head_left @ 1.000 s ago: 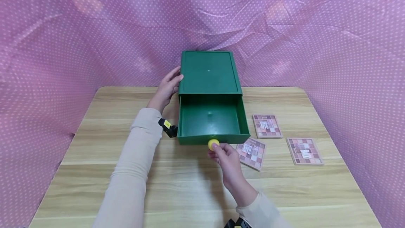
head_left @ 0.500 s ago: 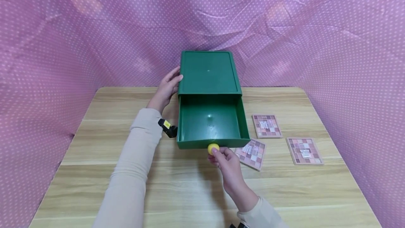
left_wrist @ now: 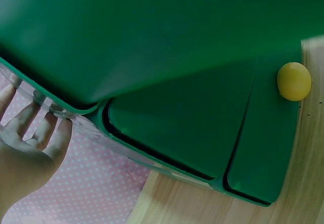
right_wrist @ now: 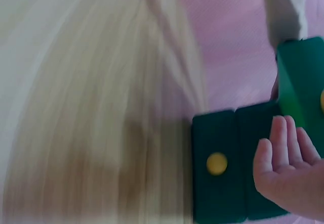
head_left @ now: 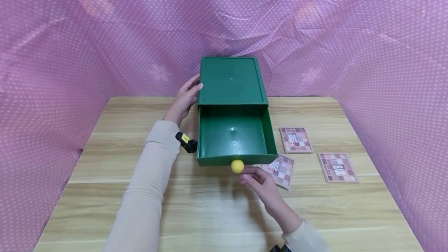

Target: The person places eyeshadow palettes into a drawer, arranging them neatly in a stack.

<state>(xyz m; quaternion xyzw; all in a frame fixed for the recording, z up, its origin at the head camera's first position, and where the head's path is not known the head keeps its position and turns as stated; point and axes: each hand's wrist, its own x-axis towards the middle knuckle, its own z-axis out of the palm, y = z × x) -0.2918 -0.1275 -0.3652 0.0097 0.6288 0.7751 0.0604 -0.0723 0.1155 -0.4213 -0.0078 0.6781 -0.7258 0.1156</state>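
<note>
A green drawer cabinet (head_left: 231, 79) stands at the back of the table, its top drawer (head_left: 232, 143) pulled out with nothing inside. On that drawer's front is a round yellow knob (head_left: 237, 166). My left hand (head_left: 182, 98) rests against the cabinet's left side; in the left wrist view its spread fingers (left_wrist: 61, 138) touch the side wall. Just right of and below the knob, my right hand (head_left: 266, 189) is apart from it and holds nothing. In the right wrist view the fingers (right_wrist: 279, 145) look fairly straight, with a lower drawer's yellow knob (right_wrist: 216, 164) beyond them.
Three flat square cases with coloured grids, like eyeshadow palettes, lie on the right: one farther back (head_left: 296, 140), another near the right edge (head_left: 338, 167), and a third (head_left: 285, 172) partly under the drawer's corner. Pink dotted cloth (head_left: 224, 14) surrounds the wooden table (head_left: 115, 158).
The drawer has slid slightly farther out toward me. My right hand has let go of the yellow knob and moved a little right and down. My left hand has stayed in place.
</note>
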